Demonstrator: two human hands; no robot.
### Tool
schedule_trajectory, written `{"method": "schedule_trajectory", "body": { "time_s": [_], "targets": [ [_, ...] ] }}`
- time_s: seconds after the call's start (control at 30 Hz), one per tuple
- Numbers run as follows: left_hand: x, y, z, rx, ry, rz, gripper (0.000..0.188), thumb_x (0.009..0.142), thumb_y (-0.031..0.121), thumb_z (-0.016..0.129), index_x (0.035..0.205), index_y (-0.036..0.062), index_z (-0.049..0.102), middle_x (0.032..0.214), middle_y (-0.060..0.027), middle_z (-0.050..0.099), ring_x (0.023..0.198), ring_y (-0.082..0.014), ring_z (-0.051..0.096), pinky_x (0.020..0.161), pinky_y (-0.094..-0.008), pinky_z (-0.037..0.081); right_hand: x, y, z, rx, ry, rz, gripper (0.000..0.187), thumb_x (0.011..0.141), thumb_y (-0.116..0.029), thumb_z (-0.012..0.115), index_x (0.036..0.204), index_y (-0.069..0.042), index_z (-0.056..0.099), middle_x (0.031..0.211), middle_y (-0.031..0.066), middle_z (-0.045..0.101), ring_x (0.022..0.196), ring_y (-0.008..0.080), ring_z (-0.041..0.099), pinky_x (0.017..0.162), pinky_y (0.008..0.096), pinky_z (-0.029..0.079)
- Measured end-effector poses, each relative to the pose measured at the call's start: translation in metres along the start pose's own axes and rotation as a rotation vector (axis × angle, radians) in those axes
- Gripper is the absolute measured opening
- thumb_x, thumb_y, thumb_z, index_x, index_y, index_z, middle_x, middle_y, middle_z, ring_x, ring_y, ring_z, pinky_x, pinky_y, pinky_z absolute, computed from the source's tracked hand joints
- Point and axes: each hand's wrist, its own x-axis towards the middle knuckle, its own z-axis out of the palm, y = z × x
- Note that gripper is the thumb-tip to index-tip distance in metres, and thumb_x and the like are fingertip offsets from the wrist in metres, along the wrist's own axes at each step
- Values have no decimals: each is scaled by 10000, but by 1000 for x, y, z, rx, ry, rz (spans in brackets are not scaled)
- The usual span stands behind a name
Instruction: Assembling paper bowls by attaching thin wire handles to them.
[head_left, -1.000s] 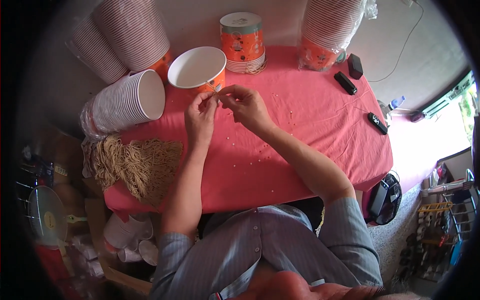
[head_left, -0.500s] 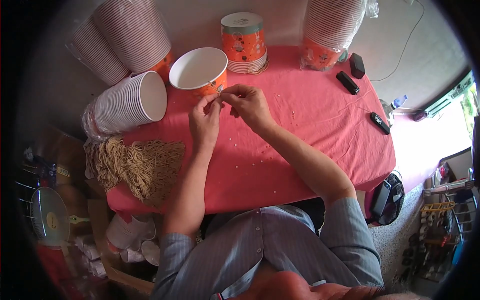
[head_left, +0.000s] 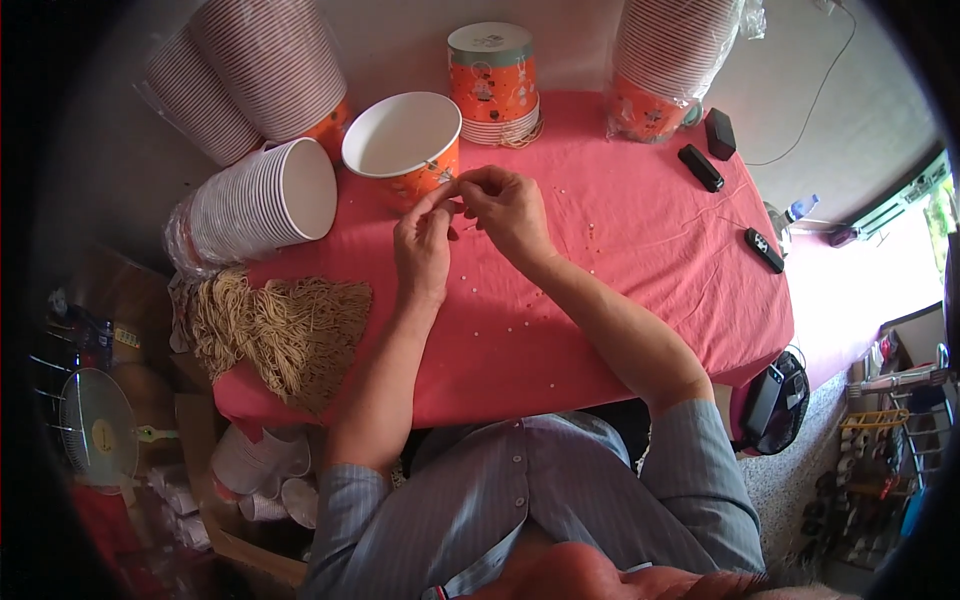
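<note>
In front of the orange paper bucket (head_left: 412, 184) with its white open mouth, my two hands meet fingertip to fingertip. A thin tan cord (head_left: 434, 170) hangs at the bucket's rim, close to these fingertips. My left hand (head_left: 425, 245) is closed in a pinch, index finger stretched toward the other hand. Thumb and forefinger of my right hand (head_left: 508, 212) are pinched together as well. The cord's end between the fingers is too small to make out clearly. A heap of tan cords (head_left: 290, 325) lies left of my left forearm.
Nested white buckets (head_left: 255, 205) lie on their side at the left. Tall wrapped stacks (head_left: 265, 75) stand behind them, another stack (head_left: 665, 60) at the back right. An upturned bucket (head_left: 492, 85) stands at the back. Small beads (head_left: 525, 323) dot the red cloth (head_left: 640, 230); black devices (head_left: 700, 168) lie right.
Both hands have shifted slightly right and away from the bucket's rim. My left index finger is now straighter. The cord near the rim shows less stretched toward my fingers.
</note>
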Motion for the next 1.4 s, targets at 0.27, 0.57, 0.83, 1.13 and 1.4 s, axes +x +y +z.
{"method": "schedule_trajectory", "body": {
  "time_s": [0.27,0.57,0.83,1.13,1.4],
  "targets": [
    [2,0,-4,-55,-5,-55,337,1089,144,585,1354,24,754,1124,-36,782,955,-88,682,796,-258,494,4,-9,-9,113,-104,123,201,1055,-156,713,1116,26,774,886,61,780,724,98,719,624,253,575],
    [12,-2,-10,-42,93,-117,304,1116,305,674,1261,51,755,1053,-25,780,931,-102,714,752,-267,508,5,-5,-19,208,-254,184,203,1037,-154,729,1123,22,781,918,73,773,635,89,651,575,253,539],
    [15,-6,-11,-150,-4,-150,269,1062,336,750,1113,77,801,880,18,720,788,-80,651,705,-259,474,4,0,-21,157,-334,228,212,1043,-175,721,1124,13,776,941,76,768,642,105,670,576,264,554],
    [16,-14,-12,-222,-14,-133,216,1052,283,766,1104,75,794,884,20,734,774,-76,647,715,-271,495,3,-1,-23,252,-256,293,164,1053,-152,691,1162,-30,693,967,82,765,670,151,728,581,302,598],
    [15,-15,-13,-241,-4,-134,226,1059,288,758,1113,72,793,898,15,749,791,-78,663,728,-266,497,3,0,-27,328,-261,347,248,1083,-177,633,1268,-24,692,974,92,763,651,159,722,553,303,584]
  ]
}}
